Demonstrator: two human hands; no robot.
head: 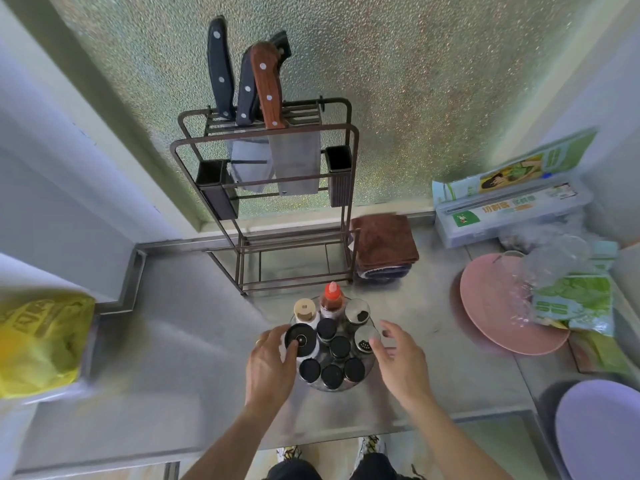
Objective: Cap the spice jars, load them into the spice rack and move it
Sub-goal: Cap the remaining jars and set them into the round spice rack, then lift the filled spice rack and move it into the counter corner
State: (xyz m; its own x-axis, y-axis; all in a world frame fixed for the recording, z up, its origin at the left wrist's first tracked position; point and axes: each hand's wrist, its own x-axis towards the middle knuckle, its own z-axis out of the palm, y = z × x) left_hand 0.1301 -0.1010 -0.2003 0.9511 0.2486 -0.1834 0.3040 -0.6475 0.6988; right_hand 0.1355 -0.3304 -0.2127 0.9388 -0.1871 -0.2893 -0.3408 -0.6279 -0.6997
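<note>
A round spice rack point(370, 369) stands on the steel counter, filled with several capped jars. Black-lidded jars point(339, 347) fill its middle and front. A large black-capped white jar point(300, 340) sits at its left, a cream-capped shaker point(305, 310) and a red-tipped sauce bottle point(332, 296) at the back, and two silver shaker-top jars point(357, 311) on the right. My left hand point(270, 367) rests against the rack's left side, thumb on the large black cap. My right hand point(401, 362) hovers just right of the rack, fingers spread, holding nothing.
A brown wire knife stand point(346, 216) with knives stands right behind the rack. A folded brown cloth point(384, 240) lies right of it. Pink plate point(491, 313), packets and a wrap box point(509, 213) fill the right side; a purple plate point(602, 431) sits front right. A yellow bag point(38, 337) is at left.
</note>
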